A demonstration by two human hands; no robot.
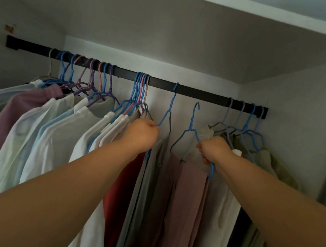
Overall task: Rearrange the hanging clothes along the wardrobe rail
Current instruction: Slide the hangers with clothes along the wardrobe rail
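2 hands gripping | L (142,134): blue hanger (168,111) on rail (195,91) | R (213,150): unhooked hanger (192,125)

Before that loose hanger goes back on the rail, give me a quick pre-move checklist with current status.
1. Right hand grips the blue hanger: ok.
2. That hanger's hook is on the rail: not ok, it hangs below it.
3. Bare stretch of rail above the hook: ok.
4. Left hand holds the neighbouring hanger, which is hooked on the rail: ok.
5. Pink garment secure on the lifted hanger: cannot tell.
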